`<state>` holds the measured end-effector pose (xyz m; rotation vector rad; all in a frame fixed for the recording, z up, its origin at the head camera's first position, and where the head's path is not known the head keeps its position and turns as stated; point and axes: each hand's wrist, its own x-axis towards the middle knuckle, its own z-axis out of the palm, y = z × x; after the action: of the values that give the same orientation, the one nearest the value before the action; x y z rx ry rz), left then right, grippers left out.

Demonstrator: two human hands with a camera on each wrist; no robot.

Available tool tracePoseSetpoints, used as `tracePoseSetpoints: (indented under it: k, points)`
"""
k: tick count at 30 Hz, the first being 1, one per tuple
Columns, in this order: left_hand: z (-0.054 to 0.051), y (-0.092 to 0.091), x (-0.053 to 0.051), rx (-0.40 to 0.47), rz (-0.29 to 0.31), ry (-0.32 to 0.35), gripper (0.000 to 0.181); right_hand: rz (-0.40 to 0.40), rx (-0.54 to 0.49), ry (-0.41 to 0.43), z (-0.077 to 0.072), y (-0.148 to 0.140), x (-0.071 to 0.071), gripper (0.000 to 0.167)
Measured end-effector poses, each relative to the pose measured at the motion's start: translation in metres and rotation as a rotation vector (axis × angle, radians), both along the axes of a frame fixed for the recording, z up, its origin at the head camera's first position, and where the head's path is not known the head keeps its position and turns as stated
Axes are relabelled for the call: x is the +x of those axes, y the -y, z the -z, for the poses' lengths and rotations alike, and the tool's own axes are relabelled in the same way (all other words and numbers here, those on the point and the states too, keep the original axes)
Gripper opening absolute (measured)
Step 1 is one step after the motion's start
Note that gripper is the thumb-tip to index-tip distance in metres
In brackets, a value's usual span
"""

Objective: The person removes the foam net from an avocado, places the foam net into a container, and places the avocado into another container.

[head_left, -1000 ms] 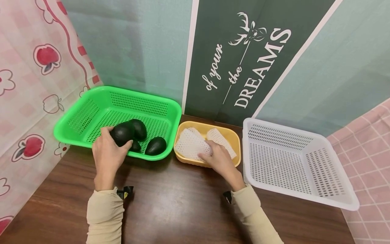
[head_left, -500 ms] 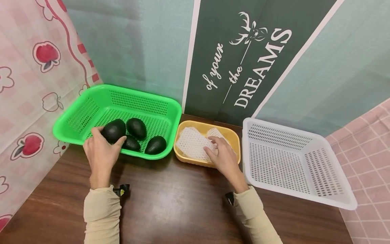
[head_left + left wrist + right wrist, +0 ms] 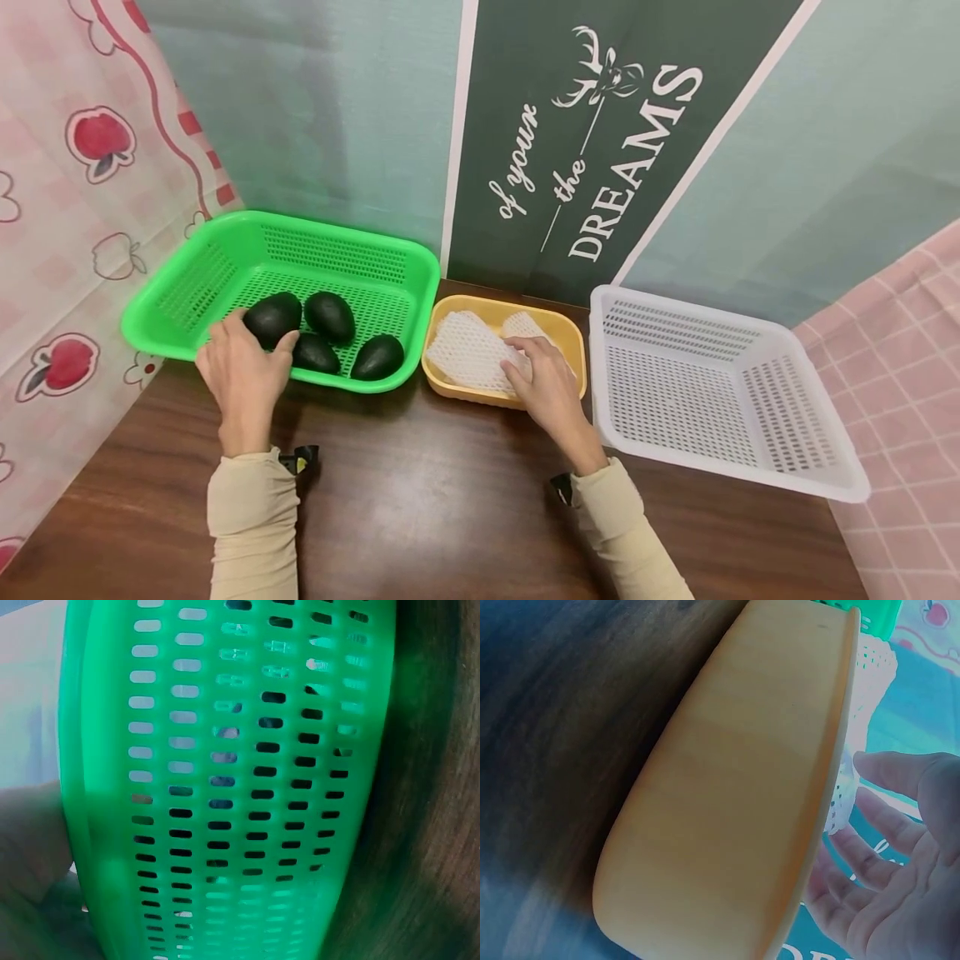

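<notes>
My left hand (image 3: 247,367) grips a dark avocado (image 3: 273,320) at the near left side of a green basket (image 3: 420,267). Beside it in the basket lie an upper avocado (image 3: 330,317), a lower avocado (image 3: 315,354) and a right-hand avocado (image 3: 378,357). The left wrist view shows mostly the basket's slotted wall (image 3: 225,780), which hides the avocados. My right hand (image 3: 549,387) is over a yellow bin (image 3: 727,772), its fingertips at the end of a white foam net sleeve (image 3: 468,350). Thumb and fingers stand apart in the right wrist view. Another foam net sleeve (image 3: 522,325) lies partly under the fingers.
A white slotted basket (image 3: 675,408) stands right of the yellow bin. All three containers rest on a brown wooden table (image 3: 420,500). Behind them hangs a cloth (image 3: 360,108) with printed lettering, and patterned cloths flank both sides.
My left hand has shifted left with its avocado, so the lower avocado shows more fully. My right hand has moved slightly right along the foam net sleeve, uncovering more of it.
</notes>
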<state>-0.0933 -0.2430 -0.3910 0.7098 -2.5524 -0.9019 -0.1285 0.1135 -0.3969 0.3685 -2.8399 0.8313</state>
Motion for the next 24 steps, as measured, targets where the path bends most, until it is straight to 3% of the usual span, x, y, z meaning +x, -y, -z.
tracePoseSetpoints:
  k: [17, 24]
  points:
    - [-0.010, 0.017, -0.016, -0.079, 0.110, 0.410, 0.069, -0.030, 0.010, -0.009, 0.001, 0.004, 0.002, 0.032]
    - [-0.013, 0.017, -0.018, -0.149, 0.181, 0.539, 0.070, -0.007, 0.024, -0.022, -0.003, 0.001, 0.004, 0.032]
